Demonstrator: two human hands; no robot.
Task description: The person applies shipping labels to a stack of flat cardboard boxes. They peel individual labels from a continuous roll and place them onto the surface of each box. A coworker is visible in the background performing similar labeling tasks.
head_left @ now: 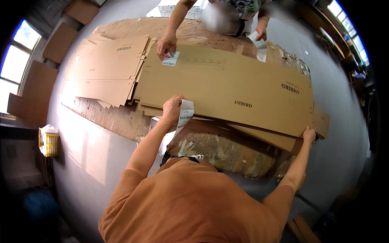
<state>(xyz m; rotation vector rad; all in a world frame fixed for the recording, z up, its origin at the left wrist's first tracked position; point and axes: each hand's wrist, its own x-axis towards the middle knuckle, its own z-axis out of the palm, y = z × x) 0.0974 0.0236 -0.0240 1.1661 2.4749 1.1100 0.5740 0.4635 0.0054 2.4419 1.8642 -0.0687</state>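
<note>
A long flat cardboard box (210, 91) lies on top of a stack of similar ones in front of me. My left hand (172, 109), closed, holds a strip of white labels (186, 113) that hangs down over the near edge of the stack. At the near right corner of the top box, my right hand (308, 135) grips the cardboard edge. Across from me, a co-worker's hand (166, 43) presses a white label (171, 60) onto the box's far left part. The co-worker's other hand (261, 33) holds another label strip (259, 45).
A second stack of flat cardboard boxes (105, 67) lies to the left. Both stacks rest on a worn brown work surface (219, 156) with a ragged edge. A yellow basket (50, 143) with white material stands at the far left, and cardboard panels (38, 83) lean near the window.
</note>
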